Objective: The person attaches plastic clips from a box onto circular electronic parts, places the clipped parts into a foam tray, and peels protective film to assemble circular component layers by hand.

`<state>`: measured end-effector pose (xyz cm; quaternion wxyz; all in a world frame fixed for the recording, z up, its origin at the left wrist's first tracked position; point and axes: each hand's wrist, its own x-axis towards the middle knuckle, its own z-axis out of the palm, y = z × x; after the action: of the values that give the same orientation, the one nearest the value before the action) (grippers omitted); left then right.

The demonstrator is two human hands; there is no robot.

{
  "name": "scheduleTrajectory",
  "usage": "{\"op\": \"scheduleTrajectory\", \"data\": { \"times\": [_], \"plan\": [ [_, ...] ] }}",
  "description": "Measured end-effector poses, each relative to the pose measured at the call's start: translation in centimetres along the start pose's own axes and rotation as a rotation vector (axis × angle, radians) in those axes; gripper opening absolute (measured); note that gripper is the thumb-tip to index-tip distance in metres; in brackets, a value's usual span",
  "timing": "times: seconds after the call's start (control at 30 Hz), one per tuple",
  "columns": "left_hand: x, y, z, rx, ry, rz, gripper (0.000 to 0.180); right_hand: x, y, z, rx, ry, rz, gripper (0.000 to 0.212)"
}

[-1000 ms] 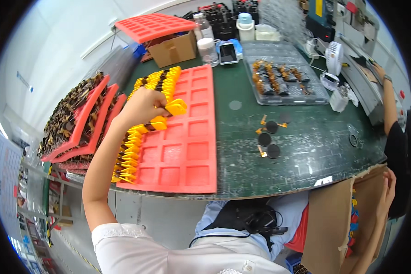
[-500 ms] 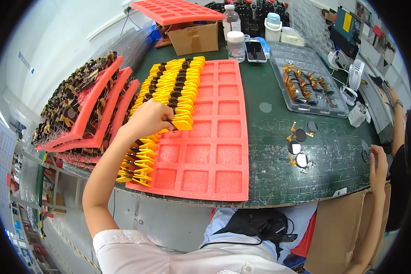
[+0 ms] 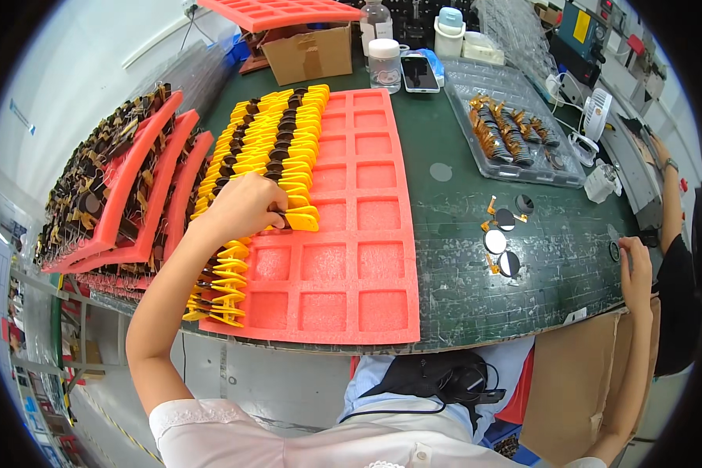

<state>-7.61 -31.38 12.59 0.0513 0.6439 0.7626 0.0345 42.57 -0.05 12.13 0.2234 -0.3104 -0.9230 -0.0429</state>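
Note:
My left hand is closed in a pinch on a yellow plastic clip at the near end of a long row. More yellow clips stand packed in rows with dark round discs between them, on the left part of a pink foam tray with square pockets. A shorter run of clips lies nearer me. My right hand is at the table's right side, fingers stretched out, beside a small black ring. Nothing shows in its grasp.
Stacked pink trays full of dark parts lean at the left. Loose round discs with gold flex tails lie right of the tray. Beyond are a clear plastic case, a phone, a jar, a cardboard box and a small fan.
The whole view has shifted slightly. My left hand keeps its pinch on the clip, which has tilted a little. My right hand has moved slightly closer to the black ring.

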Motion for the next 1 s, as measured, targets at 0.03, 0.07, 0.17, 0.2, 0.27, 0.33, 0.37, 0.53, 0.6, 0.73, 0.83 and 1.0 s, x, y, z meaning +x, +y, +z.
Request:
{"op": "scheduleTrajectory", "data": {
  "times": [0.03, 0.07, 0.17, 0.2, 0.27, 0.33, 0.37, 0.53, 0.6, 0.73, 0.83, 1.0],
  "plan": [
    [0.0, -0.1, 0.0, -0.001, -0.003, 0.003, 0.018, 0.0, 0.0, 0.1, -0.006, -0.012, 0.007, 0.011],
    [0.0, -0.2, 0.0, 0.058, -0.004, -0.035, 0.018, 0.0, 0.1, 0.3, -0.006, -0.016, 0.010, 0.011],
    [-0.3, 0.1, -0.7, 0.078, 0.027, -0.102, 0.017, -0.1, 0.4, 0.3, -0.021, -0.004, 0.007, 0.011],
    [-0.5, 0.2, -0.9, 0.037, 0.058, -0.138, 0.016, -0.1, 0.4, 0.1, -0.017, -0.003, 0.012, 0.011],
    [-0.8, 0.0, -0.8, 0.046, 0.075, -0.131, 0.015, 0.0, 0.5, 0.5, -0.007, -0.005, 0.021, 0.010],
    [-1.0, -0.3, -0.4, 0.061, 0.094, -0.125, 0.015, 0.2, 0.7, 0.7, -0.033, -0.020, -0.024, 0.009],
    [-0.9, -0.3, -0.2, 0.060, 0.093, -0.113, 0.015, 0.2, 0.7, 0.7, -0.038, -0.020, -0.014, 0.009],
    [-0.1, 0.5, 0.1, 0.190, 0.138, -0.043, 0.021, -0.8, 3.0, -0.3, -0.086, 0.032, 0.068, 0.008],
    [-0.6, 1.2, 0.4, 0.204, 0.212, -0.084, 0.029, -0.5, 5.1, 0.5, -0.088, 0.049, 0.156, 0.017],
    [-0.8, 6.0, -0.2, 0.007, 0.355, -0.049, 0.029, -0.5, 10.8, 1.7, -0.125, -0.108, 0.419, 0.059],
    [1.9, 12.6, -0.2, -0.399, 0.194, 0.144, 0.027, -0.7, 12.9, 2.5, -0.014, -0.352, 0.687, 0.091],
    [7.6, 22.8, 3.2, -1.074, -0.499, 0.395, 0.022, -2.9, 15.6, 5.4, 0.069, -0.260, 0.636, 0.087]
  ]
}}
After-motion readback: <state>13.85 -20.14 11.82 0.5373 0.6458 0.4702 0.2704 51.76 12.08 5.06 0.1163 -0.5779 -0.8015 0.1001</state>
